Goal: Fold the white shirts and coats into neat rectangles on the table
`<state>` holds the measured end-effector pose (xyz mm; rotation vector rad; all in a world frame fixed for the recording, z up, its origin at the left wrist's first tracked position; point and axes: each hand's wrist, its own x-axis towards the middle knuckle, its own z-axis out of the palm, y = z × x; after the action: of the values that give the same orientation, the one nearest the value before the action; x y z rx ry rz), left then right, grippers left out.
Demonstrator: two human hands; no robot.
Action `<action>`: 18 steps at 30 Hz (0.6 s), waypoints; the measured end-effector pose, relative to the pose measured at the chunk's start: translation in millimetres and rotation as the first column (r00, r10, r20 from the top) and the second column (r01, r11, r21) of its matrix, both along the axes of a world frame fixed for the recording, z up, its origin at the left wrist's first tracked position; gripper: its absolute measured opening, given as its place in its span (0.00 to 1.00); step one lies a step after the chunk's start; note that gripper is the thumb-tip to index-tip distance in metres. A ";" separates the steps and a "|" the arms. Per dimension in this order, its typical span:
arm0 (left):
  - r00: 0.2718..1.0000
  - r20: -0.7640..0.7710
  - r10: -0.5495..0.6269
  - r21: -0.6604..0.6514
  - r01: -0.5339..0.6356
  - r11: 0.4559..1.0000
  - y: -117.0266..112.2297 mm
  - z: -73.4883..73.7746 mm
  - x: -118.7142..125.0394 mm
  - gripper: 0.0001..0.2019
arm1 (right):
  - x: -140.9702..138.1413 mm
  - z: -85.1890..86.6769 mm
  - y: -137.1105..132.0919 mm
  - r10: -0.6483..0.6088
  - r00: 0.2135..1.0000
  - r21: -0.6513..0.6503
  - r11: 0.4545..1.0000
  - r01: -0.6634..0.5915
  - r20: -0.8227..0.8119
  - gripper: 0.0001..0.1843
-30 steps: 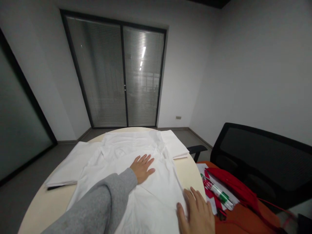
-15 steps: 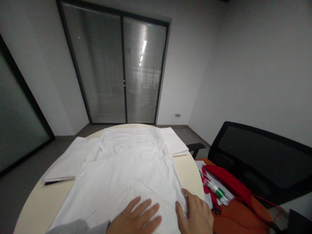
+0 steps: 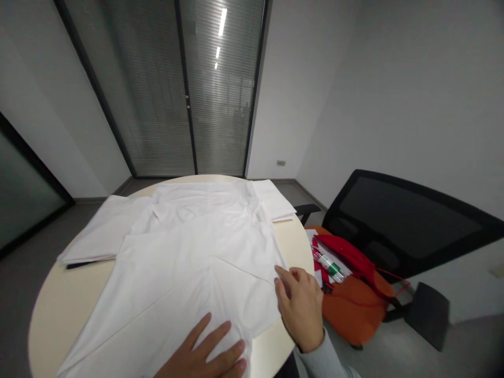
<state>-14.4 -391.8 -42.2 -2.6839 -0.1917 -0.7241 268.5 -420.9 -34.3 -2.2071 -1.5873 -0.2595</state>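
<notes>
A white short-sleeved shirt (image 3: pixel 185 262) lies spread over a round cream table (image 3: pixel 51 310), its sleeves out to both sides and its neck end at the far edge. Creases run across the lower body, and the cloth is wrinkled near the top. My left hand (image 3: pixel 208 357) rests palm down on the lower part, fingers spread; its wrist is cut off by the frame. At the shirt's right edge, my right hand (image 3: pixel 301 304) has its fingers curled, with thumb and forefinger pinching the cloth. Part of that grip is hidden by the hand itself.
To the right stands an orange chair (image 3: pixel 354 315) with a black mesh back (image 3: pixel 401 220). On its seat lie a red bag (image 3: pixel 346 254) and a clear plastic bottle (image 3: pixel 331 265) with a green label. A thin dark item (image 3: pixel 81 265) shows under the left sleeve.
My right hand has moved up along the shirt's right edge, fingers now curled on it. The left hand stays spread on the cloth, slightly lower in view. The camera has tilted down.
</notes>
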 end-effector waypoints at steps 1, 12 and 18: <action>0.998 -0.056 -0.021 -0.030 0.019 0.999 0.8 9.2 -2.5 0.12 | -0.4 0.5 0.2 -0.004 1.000 -0.005 1.000 0.004 0.005 0.17; 0.931 -0.259 -0.258 -0.781 -0.045 0.623 34.1 83.5 9.8 0.16 | 2.8 3.8 -9.7 -0.184 0.977 0.154 0.974 0.166 0.112 0.24; 0.953 -0.233 0.193 -0.784 -0.302 0.543 139.4 118.9 67.1 0.15 | 13.3 -0.5 -17.5 -0.211 0.965 0.107 0.975 0.195 0.158 0.18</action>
<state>52.7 -252.4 76.7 -3.4209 -1.1161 -0.4170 281.8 -438.5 -34.8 -2.3302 -1.3996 -0.5800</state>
